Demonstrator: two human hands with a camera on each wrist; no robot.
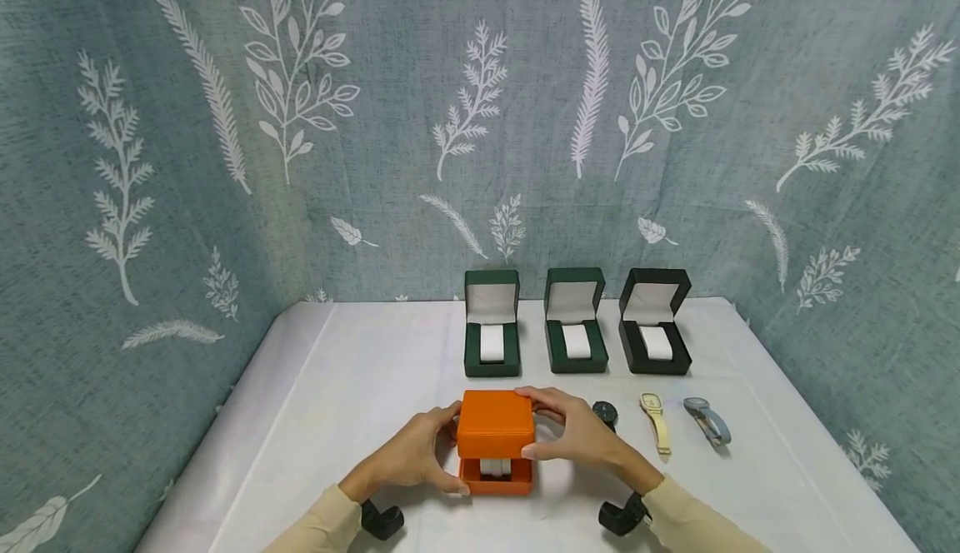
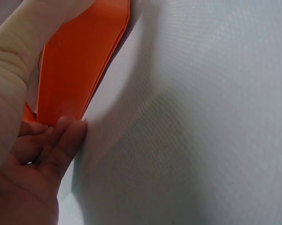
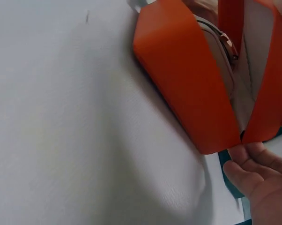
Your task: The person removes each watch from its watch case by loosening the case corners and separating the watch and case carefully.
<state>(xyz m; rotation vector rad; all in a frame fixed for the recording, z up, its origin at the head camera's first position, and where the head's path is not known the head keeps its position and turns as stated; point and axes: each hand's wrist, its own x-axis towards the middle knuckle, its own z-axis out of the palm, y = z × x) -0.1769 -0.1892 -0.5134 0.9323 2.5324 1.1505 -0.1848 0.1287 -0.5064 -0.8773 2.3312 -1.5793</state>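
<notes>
An orange watch box (image 1: 497,426) stands near the front of the table with its lid tilted partway down over the base. Inside it shows a white cushion (image 1: 494,468), and the right wrist view reveals a watch with a rose-gold case (image 3: 229,47) around it. My left hand (image 1: 416,453) grips the box's left side, thumb at the front corner of the base and fingers toward the back. On the other side, my right hand (image 1: 581,435) holds the lid, thumb at its front right edge. Its other fingertips (image 3: 244,176) touch near the hinge.
Two green watch boxes (image 1: 492,367) (image 1: 577,365) and a black one (image 1: 660,366) stand with raised lids along the back, each with a white cushion. Right of my right hand lie a black watch (image 1: 604,413), a gold watch (image 1: 656,422) and a blue-strapped watch (image 1: 707,421).
</notes>
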